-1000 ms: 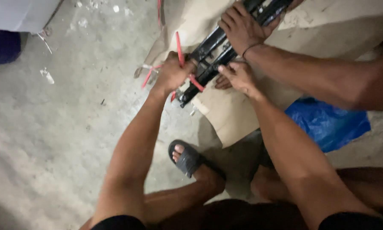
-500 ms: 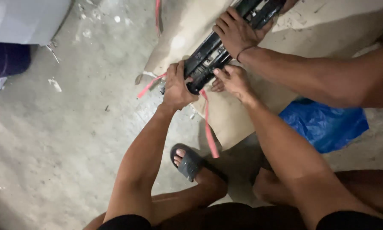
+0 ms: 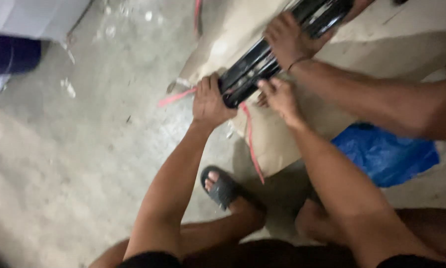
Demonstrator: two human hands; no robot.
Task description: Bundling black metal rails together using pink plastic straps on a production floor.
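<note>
A grey concrete floor (image 3: pixel 84 164) carries everything. A sheet of cardboard (image 3: pixel 282 144) lies on it at upper right, with a long black part (image 3: pixel 262 64) and a red strap (image 3: pixel 250 139) on the sheet. A blue bag (image 3: pixel 386 154) lies beside the cardboard. A sandal (image 3: pixel 223 188) rests on the floor; white scraps (image 3: pixel 66 87) are scattered at upper left.

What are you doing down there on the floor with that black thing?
A person crouches over a long black bar lying on cardboard. Their left hand grips the bar's near end, where a red strap hangs down. Their right hand touches the bar beside it. Another person's hand presses on the bar further up.
</note>
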